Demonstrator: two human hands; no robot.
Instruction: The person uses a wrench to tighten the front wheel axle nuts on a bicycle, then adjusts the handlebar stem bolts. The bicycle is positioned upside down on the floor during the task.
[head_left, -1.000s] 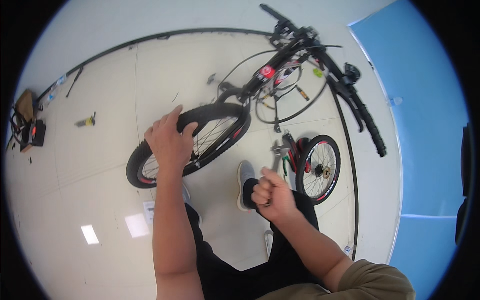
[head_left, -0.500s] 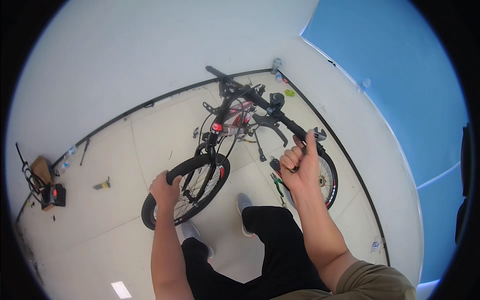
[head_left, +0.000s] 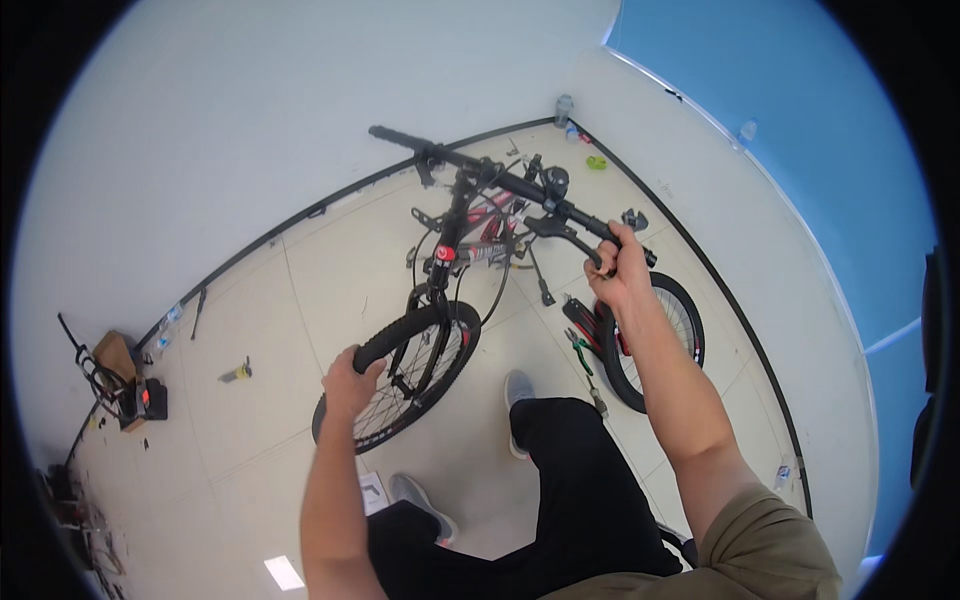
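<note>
Reference point: front wheel [head_left: 400,328] of the bicycle, tyre on the pale tiled floor ahead of the person's feet.

Far left of the front wheel: brown cardboard box [head_left: 115,354], with a black case [head_left: 153,400] bearing an orange patch just beside it. Nearer the front wheel, same side: clear plastic bottle [head_left: 168,327] and thin black rod [head_left: 198,313] by the wall; a small yellow-and-grey item [head_left: 237,372] lies on the floor, exact kind unclear.

At the front wheel's left upper edge: left hand [head_left: 352,385], fingers curled over the tyre, gripping it.

Nearer the person than the front wheel: left shoe [head_left: 423,505] and, further right, right shoe [head_left: 518,405].

Directly beyond the front wheel: red-and-white bicycle frame [head_left: 490,225]. Above it, handlebar [head_left: 510,185] slants down to the right, brake lever [head_left: 560,230] on its right half.

Right of the front wheel and beyond it: right hand [head_left: 620,270], fingers closed around the handlebar's right end, close to the lever tip. A dark metal tool head [head_left: 633,218] shows just past the thumb; cannot tell whether these fingers also hold it.

Right of the front wheel, on the floor: green-handled pliers [head_left: 580,350], then a second wheel [head_left: 688,318], partly hidden by the right forearm.
</note>
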